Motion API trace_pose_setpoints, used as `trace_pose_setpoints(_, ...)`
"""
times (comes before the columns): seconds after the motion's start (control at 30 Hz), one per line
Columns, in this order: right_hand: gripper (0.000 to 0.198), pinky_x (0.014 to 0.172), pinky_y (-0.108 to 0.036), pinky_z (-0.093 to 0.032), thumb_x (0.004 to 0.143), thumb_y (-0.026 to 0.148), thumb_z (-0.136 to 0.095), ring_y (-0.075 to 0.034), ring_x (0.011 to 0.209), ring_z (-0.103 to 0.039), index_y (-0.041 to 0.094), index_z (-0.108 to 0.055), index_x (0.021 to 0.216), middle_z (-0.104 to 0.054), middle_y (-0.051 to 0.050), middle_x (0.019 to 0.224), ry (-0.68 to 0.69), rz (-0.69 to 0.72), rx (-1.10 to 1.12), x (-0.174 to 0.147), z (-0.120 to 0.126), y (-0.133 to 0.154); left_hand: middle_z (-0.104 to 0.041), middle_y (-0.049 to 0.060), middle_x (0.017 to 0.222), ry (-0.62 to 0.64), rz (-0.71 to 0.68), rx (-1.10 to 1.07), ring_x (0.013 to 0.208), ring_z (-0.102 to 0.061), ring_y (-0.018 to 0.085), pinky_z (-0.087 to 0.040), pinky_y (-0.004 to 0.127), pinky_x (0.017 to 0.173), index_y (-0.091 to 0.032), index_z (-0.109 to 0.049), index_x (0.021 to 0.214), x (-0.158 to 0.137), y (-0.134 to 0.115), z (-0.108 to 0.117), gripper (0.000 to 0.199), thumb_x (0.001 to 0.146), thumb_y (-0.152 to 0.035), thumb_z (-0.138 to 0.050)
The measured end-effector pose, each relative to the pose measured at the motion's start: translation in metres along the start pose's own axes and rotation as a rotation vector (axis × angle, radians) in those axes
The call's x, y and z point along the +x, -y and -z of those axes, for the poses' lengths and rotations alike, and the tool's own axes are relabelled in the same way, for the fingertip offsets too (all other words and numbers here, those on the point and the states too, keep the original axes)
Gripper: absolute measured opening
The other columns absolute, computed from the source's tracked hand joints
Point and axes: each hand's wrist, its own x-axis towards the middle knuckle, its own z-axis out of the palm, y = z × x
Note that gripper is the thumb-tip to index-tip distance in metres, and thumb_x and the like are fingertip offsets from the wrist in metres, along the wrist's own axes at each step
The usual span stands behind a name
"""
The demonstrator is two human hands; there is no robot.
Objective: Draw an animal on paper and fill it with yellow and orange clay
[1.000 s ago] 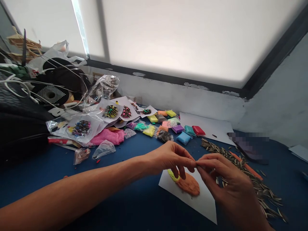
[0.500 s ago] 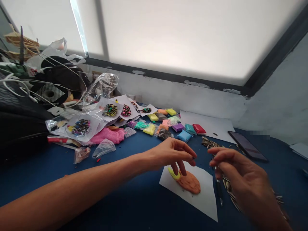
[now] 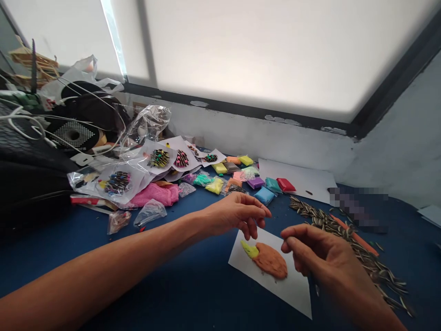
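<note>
My left hand [image 3: 243, 214] is held above the far edge of a white paper sheet [image 3: 292, 299], its thumb and fingers drawn together in a pinch. Whatever those fingertips hold is too small to make out. Over the sheet's right side is my right hand [image 3: 320, 257], thumb and forefinger also pinched, with any held thing hidden. Flattened orange clay [image 3: 272, 262] lies on the paper in an oval, joined at its upper left by a yellow-green clay piece [image 3: 251, 249]. Striped sunflower seeds [image 3: 310, 215] are spread beyond and beside my right hand.
An orange strip [image 3: 358, 236] lies among the seeds. Coloured clay packets [image 3: 264, 195] sit toward the wall. At left are a pink cloth [image 3: 156, 194], wrapped seed-studded pieces [image 3: 117, 182], a black bag [image 3: 31, 197] and cables. Part of a pen [image 3: 317, 288] shows below my right hand.
My left hand has drawn back slightly up and left, uncovering more of the clay. My right hand has moved left and down, its thumb and forefinger closer together, exposing more seeds.
</note>
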Motion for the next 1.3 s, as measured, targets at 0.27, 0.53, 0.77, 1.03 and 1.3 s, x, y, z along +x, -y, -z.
trace_pose_setpoints(0.27, 0.039, 0.048, -0.021, -0.046, 0.079, 0.060, -0.058, -0.013, 0.054, -0.059, 0.021, -0.066, 0.079, -0.063, -0.001, 0.062, 0.160, 0.013, -0.104, 0.003, -0.008, -0.011, -0.063, 0.002, 0.072, -0.057, 0.017, -0.001, 0.057, -0.064, 0.011, -0.051, 0.022, 0.052, -0.010, -0.062, 0.086, -0.010, 0.005, 0.010, 0.023, 0.080, -0.030, -0.071)
trace_pose_setpoints(0.53, 0.049, 0.045, -0.018, -0.042, 0.094, 0.055, -0.039, -0.009, 0.046, -0.051, 0.023, -0.050, 0.059, -0.051, 0.003, 0.052, 0.083, 0.192, -0.353, 0.002, -0.008, -0.024, -0.062, -0.001, 0.066, -0.033, 0.062, 0.036, 0.050, -0.062, 0.011, -0.046, 0.019, 0.044, -0.015, -0.053, 0.078, -0.012, 0.006, 0.012, 0.038, 0.073, -0.043, -0.078)
trace_pose_setpoints(0.77, 0.023, 0.056, -0.016, -0.053, 0.087, 0.048, -0.056, -0.014, 0.071, -0.070, 0.029, -0.069, 0.090, -0.072, 0.002, 0.080, -0.037, 0.249, -0.299, 0.007, -0.003, -0.029, -0.055, -0.003, 0.054, -0.074, 0.067, 0.087, 0.044, -0.057, 0.008, -0.036, 0.016, 0.037, -0.015, -0.051, 0.066, -0.010, 0.006, 0.015, 0.046, 0.077, -0.056, -0.068)
trace_pose_setpoints(1.03, 0.019, 0.049, -0.016, -0.051, 0.086, 0.045, -0.060, -0.013, 0.063, -0.068, 0.031, -0.073, 0.086, -0.072, 0.002, 0.079, 0.033, 0.270, -0.244, 0.002, -0.014, -0.019, -0.063, 0.000, 0.068, -0.121, 0.067, 0.215, 0.046, -0.057, 0.007, -0.034, 0.016, 0.038, -0.013, -0.058, 0.076, -0.009, 0.006, 0.015, 0.038, 0.079, -0.051, -0.064)
trace_pose_setpoints(1.3, 0.017, 0.059, -0.018, -0.054, 0.088, 0.040, -0.058, -0.014, 0.069, -0.070, 0.028, -0.071, 0.091, -0.072, 0.001, 0.079, 0.007, 0.359, -0.300, 0.003, -0.026, -0.027, -0.055, -0.004, 0.066, -0.240, -0.018, 0.459, 0.048, -0.052, 0.006, -0.038, 0.017, 0.044, -0.015, -0.056, 0.077, -0.007, 0.017, 0.013, 0.017, 0.082, -0.030, -0.062)
